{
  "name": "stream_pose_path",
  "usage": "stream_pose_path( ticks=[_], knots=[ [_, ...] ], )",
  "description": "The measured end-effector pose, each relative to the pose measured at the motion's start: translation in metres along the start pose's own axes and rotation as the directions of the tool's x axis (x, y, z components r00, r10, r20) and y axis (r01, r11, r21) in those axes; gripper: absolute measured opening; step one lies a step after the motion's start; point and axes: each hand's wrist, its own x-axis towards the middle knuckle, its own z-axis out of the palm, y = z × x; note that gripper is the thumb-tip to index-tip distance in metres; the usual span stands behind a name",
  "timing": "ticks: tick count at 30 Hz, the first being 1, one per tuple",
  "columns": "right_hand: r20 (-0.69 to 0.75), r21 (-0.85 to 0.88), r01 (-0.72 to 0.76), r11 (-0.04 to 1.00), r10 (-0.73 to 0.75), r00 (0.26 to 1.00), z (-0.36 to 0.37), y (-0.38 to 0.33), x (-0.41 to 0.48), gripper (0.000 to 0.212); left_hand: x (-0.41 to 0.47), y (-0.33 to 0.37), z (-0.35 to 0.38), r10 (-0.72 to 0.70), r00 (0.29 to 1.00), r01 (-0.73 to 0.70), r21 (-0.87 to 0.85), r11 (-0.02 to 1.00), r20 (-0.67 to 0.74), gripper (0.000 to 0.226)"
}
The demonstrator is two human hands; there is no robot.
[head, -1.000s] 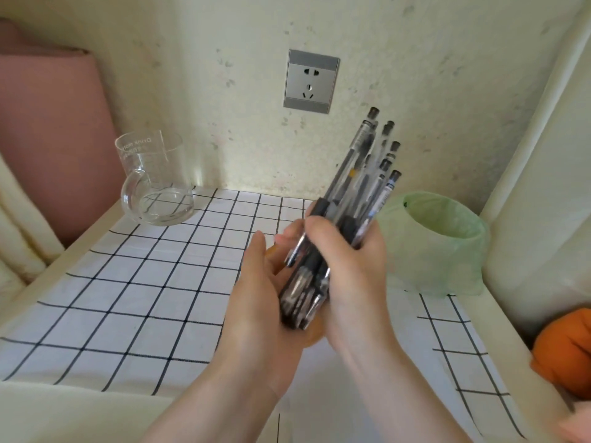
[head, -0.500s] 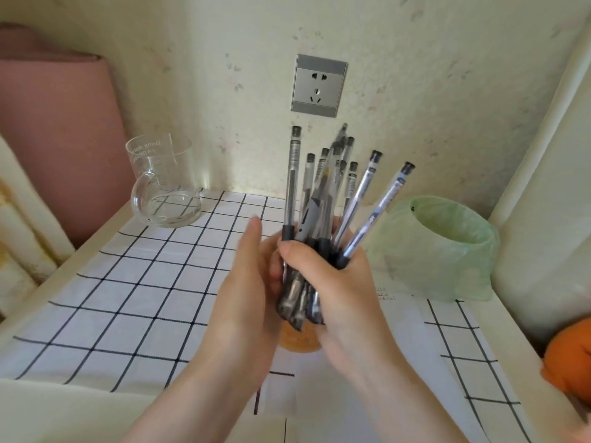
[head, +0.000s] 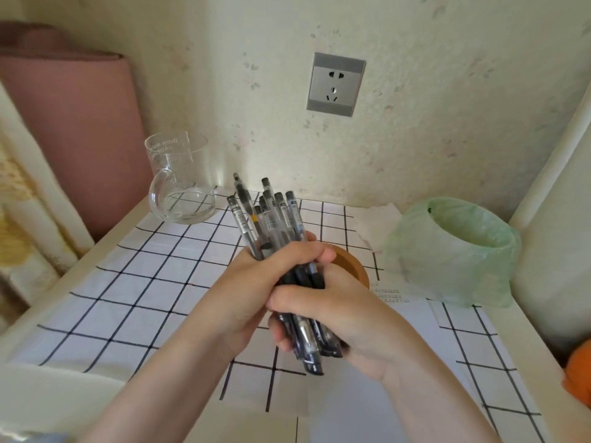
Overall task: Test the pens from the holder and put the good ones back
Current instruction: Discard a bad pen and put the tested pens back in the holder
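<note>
The left hand [head: 252,282] and the right hand [head: 348,314] both grip tightly one bundle of pens [head: 268,219], just above the brown holder [head: 355,266], toward the table's [head: 64,401] back right corner.

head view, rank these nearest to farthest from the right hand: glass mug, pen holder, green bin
1. pen holder, just behind the right hand, which grips the pens
2. green bin, off to the right
3. glass mug, far back on the left
</note>
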Motion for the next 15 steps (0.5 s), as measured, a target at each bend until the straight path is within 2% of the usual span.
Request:
stream_pose_path(
  ticks=[6, 9, 10, 11, 13, 15],
  knots=[
    [0.057, 0.038, 0.042, 0.998, -0.044, 0.997, -0.007, -0.007, -0.006, 0.007, -0.005, 0.008, 0.006, 0.009, 0.999, -0.011, -0.058, 0.998, -0.037, 0.024],
    [0.125, 0.155, 0.007, 0.988, -0.026, 0.992, -0.015, -0.009, -0.009, 0.039, -0.001, 0.010, 0.003, 0.015, 0.999, -0.025, -0.213, 0.977, -0.051, 0.021],
    [0.072, 0.096, 0.021, 0.995, -0.027, 0.997, -0.018, -0.007, -0.009, 0.045, 0.000, 0.010, 0.002, 0.021, 0.997, -0.038, -0.232, 0.972, -0.072, 0.021],
    [-0.017, -0.042, 0.051, 0.998, -0.051, 0.999, -0.020, -0.004, -0.008, 0.046, 0.001, 0.009, 0.003, 0.029, 0.995, -0.051, -0.242, 0.969, -0.092, 0.021],
    [-0.176, -0.341, 0.103, 0.934, -0.171, 0.969, -0.019, 0.002, -0.005, 0.034, 0.003, 0.005, 0.004, 0.025, 0.993, -0.057, -0.288, 0.956, -0.115, 0.018],
    [-0.250, -0.485, 0.145, 0.862, -0.295, 0.922, -0.015, 0.003, -0.003, 0.027, 0.003, 0.004, 0.005, 0.013, 0.992, -0.052, -0.312, 0.949, -0.126, 0.016]
  ],
)
